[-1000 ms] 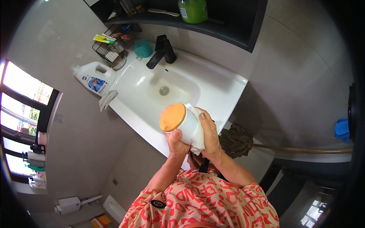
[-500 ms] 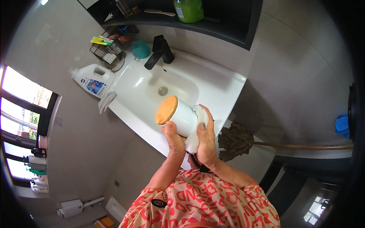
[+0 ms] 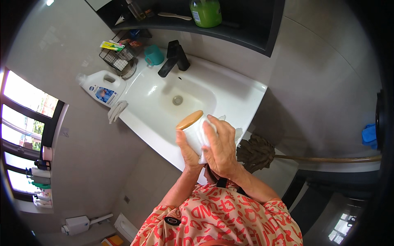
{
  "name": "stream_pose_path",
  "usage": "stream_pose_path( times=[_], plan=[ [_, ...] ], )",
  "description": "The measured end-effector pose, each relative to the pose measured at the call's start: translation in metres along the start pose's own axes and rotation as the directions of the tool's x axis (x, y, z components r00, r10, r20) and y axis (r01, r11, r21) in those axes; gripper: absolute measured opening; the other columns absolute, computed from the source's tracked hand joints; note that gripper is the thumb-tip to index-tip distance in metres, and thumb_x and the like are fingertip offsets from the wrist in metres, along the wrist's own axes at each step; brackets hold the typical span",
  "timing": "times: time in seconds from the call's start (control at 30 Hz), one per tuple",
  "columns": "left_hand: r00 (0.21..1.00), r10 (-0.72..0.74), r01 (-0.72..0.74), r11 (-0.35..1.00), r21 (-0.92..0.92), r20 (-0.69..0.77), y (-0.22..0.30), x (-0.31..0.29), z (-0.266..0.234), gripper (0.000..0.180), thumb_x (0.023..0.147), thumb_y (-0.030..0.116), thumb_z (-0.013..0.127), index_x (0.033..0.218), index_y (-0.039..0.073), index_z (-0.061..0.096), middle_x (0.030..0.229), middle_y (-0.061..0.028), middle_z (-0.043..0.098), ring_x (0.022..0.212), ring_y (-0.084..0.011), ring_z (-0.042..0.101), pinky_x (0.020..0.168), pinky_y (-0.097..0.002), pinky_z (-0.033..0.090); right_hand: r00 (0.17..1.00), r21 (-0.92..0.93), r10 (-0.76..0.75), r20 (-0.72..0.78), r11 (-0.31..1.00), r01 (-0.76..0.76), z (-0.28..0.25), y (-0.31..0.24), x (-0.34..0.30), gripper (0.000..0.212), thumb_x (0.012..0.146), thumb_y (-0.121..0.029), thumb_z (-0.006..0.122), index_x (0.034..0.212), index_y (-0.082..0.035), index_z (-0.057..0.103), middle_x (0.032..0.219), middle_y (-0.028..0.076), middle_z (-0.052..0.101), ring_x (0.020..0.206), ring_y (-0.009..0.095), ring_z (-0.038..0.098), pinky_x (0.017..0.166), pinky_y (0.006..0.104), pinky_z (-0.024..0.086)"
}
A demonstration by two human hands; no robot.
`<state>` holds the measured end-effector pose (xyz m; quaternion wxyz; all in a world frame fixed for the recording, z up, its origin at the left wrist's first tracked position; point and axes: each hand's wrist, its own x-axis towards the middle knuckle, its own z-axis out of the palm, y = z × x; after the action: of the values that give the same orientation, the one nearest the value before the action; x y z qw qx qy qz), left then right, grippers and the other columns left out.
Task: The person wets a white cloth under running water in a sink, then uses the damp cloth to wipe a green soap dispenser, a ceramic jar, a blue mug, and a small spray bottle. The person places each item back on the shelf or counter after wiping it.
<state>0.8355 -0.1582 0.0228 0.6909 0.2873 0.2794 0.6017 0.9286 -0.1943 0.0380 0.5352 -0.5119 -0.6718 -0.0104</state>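
A white canister (image 3: 191, 135) with a wooden lid (image 3: 190, 119) is tilted in front of me, above the near edge of the sink. My left hand (image 3: 188, 154) grips its near-left side, thumb up along the wall. Fingers curled, my right hand (image 3: 223, 148) presses a soft white cloth (image 3: 204, 137) against the right side of the canister. Part of the cloth pokes out beyond the fingers. The canister's base is hidden behind my right hand.
Behind the canister is a white sink (image 3: 240, 96) with a black faucet (image 3: 177, 57). A teal mug (image 3: 153, 55), a wire basket (image 3: 117, 57), a white jug (image 3: 107, 87) and white gloves (image 3: 118, 110) line its left side. A mop (image 3: 256, 153) stands at right; a dark shelf (image 3: 246, 35) overhangs.
My right hand and the cloth have slid up and around the canister's side toward the lid. The canister has turned, so its lid shows at a flatter angle.
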Motion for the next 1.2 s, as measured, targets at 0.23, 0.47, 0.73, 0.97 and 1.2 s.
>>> stream_pose_path(
  times=[0.23, 0.47, 0.73, 0.97, 1.2],
  plan=[
    [0.991, -0.088, 0.091, 0.996, -0.022, 0.099, -0.002, -0.010, -0.007, 0.066, 0.081, 0.047, 0.058, 0.126, 0.001, 0.041, 0.110, -0.0072, 0.055, 0.099, -0.0171, 0.056, 0.085, -0.0317, 0.047, 0.988, -0.003, -0.142, 0.059, 0.990, 0.142, -0.013, -0.004, 0.020, 0.046, 0.080, -0.013, 0.059, 0.124, -0.001, 0.049, 0.128, 0.016, 0.045, 0.110, 0.032, 0.043, 0.094, 0.0403, 0.037],
    [0.976, -0.032, 0.015, 0.997, 0.079, 0.215, -0.002, -0.010, -0.010, 0.083, 0.062, 0.032, 0.082, 0.126, -0.001, 0.041, 0.112, -0.0075, 0.056, 0.098, -0.0176, 0.058, 0.085, -0.0320, 0.048, 0.914, 0.605, 0.285, 0.287, 0.686, -0.404, -0.015, 0.012, 0.030, 0.035, 0.092, -0.020, 0.042, 0.119, 0.000, 0.050, 0.123, 0.014, 0.047, 0.112, 0.028, 0.041, 0.099, 0.0367, 0.032],
    [0.981, 0.095, -0.115, 0.986, 0.119, 0.167, -0.002, -0.008, 0.003, 0.101, 0.061, 0.033, 0.080, 0.140, 0.001, 0.025, 0.123, -0.0104, 0.048, 0.112, -0.0206, 0.050, 0.096, -0.0340, 0.041, 0.666, 0.666, 0.455, 0.591, 0.190, -0.721, -0.010, 0.016, 0.038, 0.037, 0.095, -0.024, 0.037, 0.118, 0.002, 0.049, 0.117, 0.017, 0.050, 0.106, 0.023, 0.050, 0.092, 0.0331, 0.039],
    [0.977, 0.111, -0.136, 0.982, 0.129, 0.185, 0.000, 0.004, -0.003, 0.098, 0.066, 0.042, 0.070, 0.142, 0.004, 0.021, 0.132, -0.0120, 0.041, 0.119, -0.0229, 0.045, 0.101, -0.0364, 0.037, 0.987, 0.397, 0.149, 0.059, 0.904, -0.160, 0.000, 0.008, 0.009, 0.041, 0.092, -0.023, 0.047, 0.125, 0.002, 0.046, 0.126, 0.021, 0.045, 0.110, 0.033, 0.047, 0.093, 0.0386, 0.038],
    [0.957, 0.117, -0.143, 0.987, 0.080, 0.265, 0.000, 0.007, 0.004, 0.108, 0.062, 0.053, 0.069, 0.143, 0.003, 0.018, 0.144, -0.0150, 0.026, 0.128, -0.0264, 0.035, 0.107, -0.0406, 0.030, 0.996, 0.414, 0.075, 0.043, 0.906, -0.086, -0.010, 0.008, 0.006, 0.043, 0.091, -0.024, 0.047, 0.125, 0.002, 0.047, 0.126, 0.019, 0.047, 0.110, 0.032, 0.047, 0.094, 0.0395, 0.037]
  ],
)
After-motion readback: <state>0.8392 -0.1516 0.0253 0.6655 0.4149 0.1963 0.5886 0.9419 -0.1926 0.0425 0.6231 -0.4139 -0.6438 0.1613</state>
